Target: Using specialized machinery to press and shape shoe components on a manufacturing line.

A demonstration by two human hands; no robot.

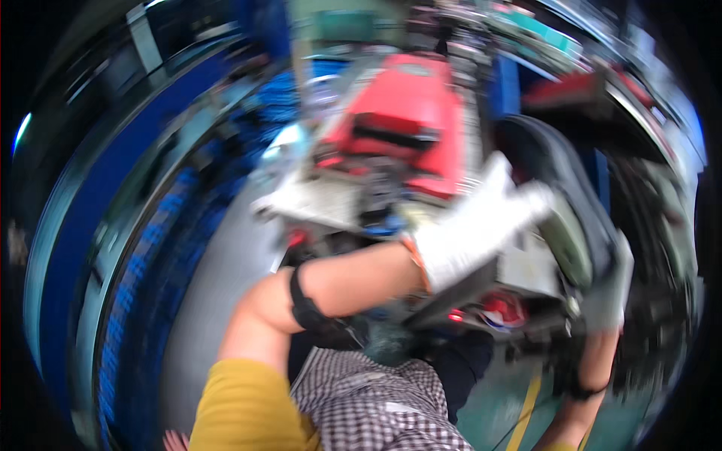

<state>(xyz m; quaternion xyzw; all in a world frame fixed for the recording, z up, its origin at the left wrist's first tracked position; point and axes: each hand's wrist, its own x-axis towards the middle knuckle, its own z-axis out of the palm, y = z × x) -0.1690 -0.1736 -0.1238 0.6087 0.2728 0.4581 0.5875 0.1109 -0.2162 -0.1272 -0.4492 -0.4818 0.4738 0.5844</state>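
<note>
Probably light and fairly stiff, the dark shoe-like piece [577, 186] is raised at right, its near end gripped by the right hand [615, 289]; the left hand [472, 231] spreads open fingers at its pale edge [565, 244], likely the firmest hold.

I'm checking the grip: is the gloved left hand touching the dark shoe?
Cannot tell: in the head view, the gloved left hand overlaps the edge of the dark shoe, but motion blur hides whether they meet.
</note>
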